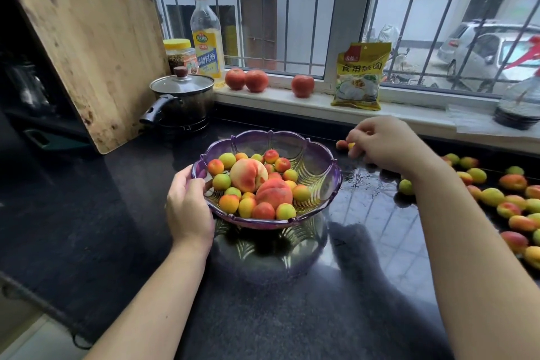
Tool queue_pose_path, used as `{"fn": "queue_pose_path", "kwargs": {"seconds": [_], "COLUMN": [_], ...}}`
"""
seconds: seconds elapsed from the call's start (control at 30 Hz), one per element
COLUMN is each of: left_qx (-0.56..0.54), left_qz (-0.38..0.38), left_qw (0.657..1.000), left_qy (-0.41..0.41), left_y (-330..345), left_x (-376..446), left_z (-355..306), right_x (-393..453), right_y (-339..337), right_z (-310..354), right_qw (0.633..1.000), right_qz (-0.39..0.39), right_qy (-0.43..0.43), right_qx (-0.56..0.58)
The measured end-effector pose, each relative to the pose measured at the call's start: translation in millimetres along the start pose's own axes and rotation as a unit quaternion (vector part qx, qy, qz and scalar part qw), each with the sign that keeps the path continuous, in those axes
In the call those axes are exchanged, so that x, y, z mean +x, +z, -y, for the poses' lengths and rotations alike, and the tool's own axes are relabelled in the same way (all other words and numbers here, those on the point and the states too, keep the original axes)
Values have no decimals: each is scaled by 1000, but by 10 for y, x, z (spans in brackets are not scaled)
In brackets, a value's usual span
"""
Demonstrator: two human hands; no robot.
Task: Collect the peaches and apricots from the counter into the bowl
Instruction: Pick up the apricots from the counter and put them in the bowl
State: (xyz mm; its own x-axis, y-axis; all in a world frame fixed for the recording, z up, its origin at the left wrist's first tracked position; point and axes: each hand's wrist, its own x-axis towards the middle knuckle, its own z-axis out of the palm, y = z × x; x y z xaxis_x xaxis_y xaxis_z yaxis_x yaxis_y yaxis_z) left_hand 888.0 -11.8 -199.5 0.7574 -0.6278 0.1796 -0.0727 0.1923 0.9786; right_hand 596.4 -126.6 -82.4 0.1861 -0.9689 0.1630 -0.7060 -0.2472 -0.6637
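A purple scalloped glass bowl (315,155) sits at the centre of the frame on the dark, glossy counter (263,301). It already carries two peaches (248,174) surrounded by small apricots (263,210) in orange, red and green-yellow. The left hand (188,207) grips the bowl's near-left rim, thumb curled over the edge and fingers wrapped under it.

To the right of the bowl and slightly higher in the frame, the right hand (382,142) reaches across the counter with its fingers curled down, pinching a small yellow-orange apricot (351,145) at the fingertips. A second reddish apricot (341,144) lies on the counter just beside it, to the left.

Many more loose apricots (508,202) are scattered along the right edge of the frame — on the counter, well apart from the bowl, with a wet patch of countertop between them.

Behind, in the upper half of the frame, three red tomatoes (255,80) rest on the white windowsill (321,102), and a yellow packet (361,76) printed with Chinese characters leans against the window frame. At upper centre-left stand a clear bottle of cooking wine (206,35) and a yellow-lidded jar (178,54), with a lidded steel pot (182,96) in front of them. A large wooden cutting board (81,38) leans at the upper left. A stack of dark dishes (517,117) sits at the right end of the sill.
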Motion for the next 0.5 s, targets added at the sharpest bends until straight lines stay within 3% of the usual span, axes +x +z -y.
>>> {"fn": "queue_pose_path", "kwargs": {"seconds": [0.07, 0.17, 0.27, 0.37, 0.5], "left_qx": [5, 0, 1, 3, 5], "left_qz": [8, 11, 13, 11, 7], "left_qw": [1000, 1000, 1000, 1000, 1000], "left_qy": [5, 5, 8, 7, 10], "left_y": [15, 41, 38, 39, 47], "left_x": [3, 12, 9, 16, -3], "left_z": [3, 10, 19, 25, 20], "right_x": [106, 255, 358, 540, 891], "right_y": [65, 259, 546, 796, 847], "right_z": [-219, -525, -636, -569, -511], "right_qw": [997, 988, 986, 984, 948], "right_qz": [-49, -90, -107, -24, 53], "right_qy": [60, 124, 84, -9, 15], "right_qx": [26, -31, -100, -176, -315]}}
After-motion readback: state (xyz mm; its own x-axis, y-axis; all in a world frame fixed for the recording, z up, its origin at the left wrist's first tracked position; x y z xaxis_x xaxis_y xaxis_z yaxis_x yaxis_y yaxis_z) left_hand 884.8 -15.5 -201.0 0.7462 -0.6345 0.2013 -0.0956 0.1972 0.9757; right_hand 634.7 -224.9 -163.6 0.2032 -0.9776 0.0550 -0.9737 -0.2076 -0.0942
